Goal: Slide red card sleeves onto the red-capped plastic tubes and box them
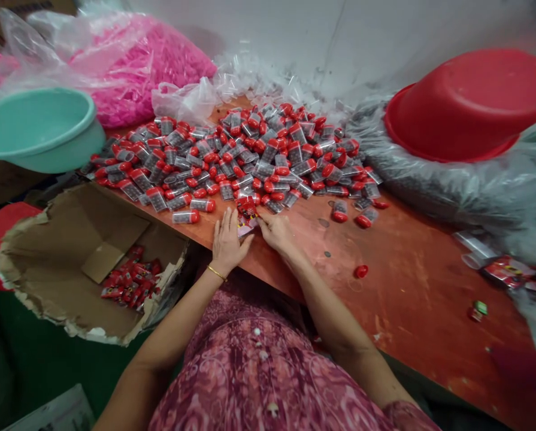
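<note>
A small red printed packet (247, 216) lies at the table's front edge, between my two hands and against the near side of the pile. My left hand (228, 240) rests flat at its left, fingers stretched out and the thumb pointing towards the packet. At the packet's right edge, the curled fingers of my right hand (276, 232) pinch it. Just beyond spreads a big heap of clear capsules with red caps (268, 155), with dark contents inside. One capsule (185, 216) lies close to the left of my left hand.
A torn cardboard box (61, 245) holding red packets (135, 278) stands at the left, under a teal basin (38, 129). Behind are a bag of pink pieces (146, 66) and clear plastic pieces. A red tub (465, 108) sits on a filled bag (433, 185); a red cap (361, 272) lies on the table.
</note>
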`<state>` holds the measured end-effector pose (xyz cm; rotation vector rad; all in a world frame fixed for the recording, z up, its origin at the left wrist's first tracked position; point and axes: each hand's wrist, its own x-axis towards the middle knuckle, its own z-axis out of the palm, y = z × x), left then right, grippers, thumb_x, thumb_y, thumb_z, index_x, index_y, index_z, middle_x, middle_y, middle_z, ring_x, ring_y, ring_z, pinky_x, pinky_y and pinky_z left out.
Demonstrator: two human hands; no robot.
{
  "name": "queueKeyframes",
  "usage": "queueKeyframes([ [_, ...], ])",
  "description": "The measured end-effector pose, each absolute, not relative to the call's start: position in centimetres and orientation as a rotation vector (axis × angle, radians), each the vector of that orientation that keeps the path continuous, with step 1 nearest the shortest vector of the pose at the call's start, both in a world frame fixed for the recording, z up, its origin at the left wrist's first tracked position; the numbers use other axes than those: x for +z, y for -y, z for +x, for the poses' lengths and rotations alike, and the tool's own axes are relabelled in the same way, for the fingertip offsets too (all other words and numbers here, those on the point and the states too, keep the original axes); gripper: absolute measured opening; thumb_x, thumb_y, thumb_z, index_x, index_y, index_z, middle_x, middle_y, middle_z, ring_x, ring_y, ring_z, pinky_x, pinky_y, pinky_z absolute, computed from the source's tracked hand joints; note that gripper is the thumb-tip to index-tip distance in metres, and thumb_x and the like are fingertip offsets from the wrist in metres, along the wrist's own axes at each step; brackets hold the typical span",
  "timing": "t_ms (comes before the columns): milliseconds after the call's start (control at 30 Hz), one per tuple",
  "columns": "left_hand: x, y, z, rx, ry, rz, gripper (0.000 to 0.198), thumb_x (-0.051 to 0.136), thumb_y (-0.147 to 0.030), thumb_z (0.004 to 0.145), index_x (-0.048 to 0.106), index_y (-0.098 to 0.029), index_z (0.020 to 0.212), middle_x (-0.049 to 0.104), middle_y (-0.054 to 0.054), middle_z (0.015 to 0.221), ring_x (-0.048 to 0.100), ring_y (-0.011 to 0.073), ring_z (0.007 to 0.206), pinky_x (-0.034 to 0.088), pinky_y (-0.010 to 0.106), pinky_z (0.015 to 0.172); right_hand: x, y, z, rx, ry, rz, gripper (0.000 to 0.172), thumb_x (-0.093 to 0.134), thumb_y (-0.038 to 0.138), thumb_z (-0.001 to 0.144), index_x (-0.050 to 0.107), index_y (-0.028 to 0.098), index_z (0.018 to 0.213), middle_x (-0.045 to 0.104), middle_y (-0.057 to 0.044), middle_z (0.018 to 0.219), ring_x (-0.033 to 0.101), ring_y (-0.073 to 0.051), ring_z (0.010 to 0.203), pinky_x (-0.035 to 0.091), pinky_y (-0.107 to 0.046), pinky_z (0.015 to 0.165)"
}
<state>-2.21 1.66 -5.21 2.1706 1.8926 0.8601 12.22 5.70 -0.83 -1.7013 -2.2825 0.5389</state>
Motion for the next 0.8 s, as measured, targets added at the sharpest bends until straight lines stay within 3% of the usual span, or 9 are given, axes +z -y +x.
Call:
queueKeyframes([
  [67, -4.8, -1.6, -2.3, 0.898, -1.906, 2.146, 0.069, 0.048, -0.046, 0.082, 0.035, -0.008, 0.138, 0.034, 0.021, 0.145, 0.031, 0.0295, 0.136, 0.022, 0.049, 0.110, -0.9, -5.7, 12.2, 0.601, 2.290, -1.604, 0.029, 0.037, 0.019, 0.091, 0.066, 0.019, 0.089, 0.072, -0.005, 0.085, 0.063, -0.017, 0.077, 0.036, -0.025, 0.066],
  [200, -3.9, -1.7, -2.6, 0.786, -1.939, 2.141, 0.043, 0.038, -0.037, 0.089, 0.058, -0.017, 0.121, 0.041, 0.015, 0.142, 0.033, 0.0313, 0.135, 0.018, 0.057, 0.109, -1.4, -5.9, 12.0, 0.696, 2.297, -1.514, 0.027, 0.039, 0.019, 0.088, 0.066, 0.020, 0.087, 0.072, -0.005, 0.086, 0.063, -0.017, 0.078, 0.040, -0.024, 0.070],
  [300, -3.6, -1.8, -2.7, 0.718, -1.924, 2.173, 0.038, 0.038, -0.034, 0.089, 0.063, -0.019, 0.115, 0.047, 0.013, 0.138, 0.034, 0.0322, 0.134, 0.017, 0.058, 0.109, -1.8, -6.0, 12.5, 0.655, 2.099, -1.587, 0.026, 0.040, 0.022, 0.087, 0.065, 0.020, 0.083, 0.071, -0.006, 0.084, 0.061, -0.019, 0.077, 0.041, -0.027, 0.069],
  [467, -2.3, -1.5, -2.2, 0.967, -1.839, 2.046, 0.038, 0.046, -0.035, 0.085, 0.062, -0.016, 0.114, 0.051, 0.015, 0.135, 0.039, 0.0308, 0.131, 0.023, 0.053, 0.107, -1.4, -5.1, 13.4, 0.924, 1.660, -1.389, 0.032, 0.042, 0.039, 0.083, 0.050, 0.020, 0.059, 0.052, 0.002, 0.054, 0.047, -0.013, 0.053, 0.036, -0.024, 0.053],
  [533, -1.3, -1.1, -1.9, 1.106, -1.717, 1.855, 0.037, 0.049, -0.039, 0.084, 0.065, -0.015, 0.106, 0.064, 0.014, 0.118, 0.055, 0.0288, 0.115, 0.037, 0.045, 0.099, -1.2, -4.2, 13.3, 0.998, 1.599, -1.274, 0.034, 0.042, 0.044, 0.082, 0.044, 0.021, 0.057, 0.043, 0.004, 0.051, 0.039, -0.011, 0.049, 0.031, -0.023, 0.050],
  [600, -0.4, -0.6, -1.5, 1.178, -1.556, 1.570, 0.037, 0.050, -0.046, 0.082, 0.069, -0.014, 0.085, 0.071, 0.010, 0.086, 0.065, 0.0234, 0.084, 0.047, 0.034, 0.078, -1.1, -3.2, 12.9, 0.963, 1.612, -1.248, 0.034, 0.042, 0.044, 0.082, 0.042, 0.021, 0.057, 0.038, 0.005, 0.051, 0.036, -0.010, 0.048, 0.028, -0.023, 0.049],
  [700, 0.5, 0.0, -0.8, 1.240, -1.332, 1.135, 0.040, 0.058, -0.051, 0.075, 0.064, -0.015, 0.059, 0.062, 0.002, 0.057, 0.057, 0.0139, 0.057, 0.044, 0.025, 0.059, -1.4, -1.9, 12.4, 0.825, 1.678, -1.278, 0.035, 0.040, 0.040, 0.084, 0.037, 0.022, 0.054, 0.036, 0.004, 0.050, 0.035, -0.010, 0.048, 0.025, -0.025, 0.050],
  [800, 0.7, 0.6, -0.3, 1.226, -1.220, 0.799, 0.033, 0.074, -0.045, 0.059, 0.065, -0.013, 0.061, 0.062, 0.000, 0.055, 0.053, 0.0095, 0.052, 0.042, 0.021, 0.054, -1.9, -1.1, 12.1, 0.767, 1.694, -1.309, 0.039, 0.038, 0.040, 0.086, 0.036, 0.022, 0.053, 0.038, 0.004, 0.050, 0.036, -0.011, 0.049, 0.025, -0.025, 0.051],
])
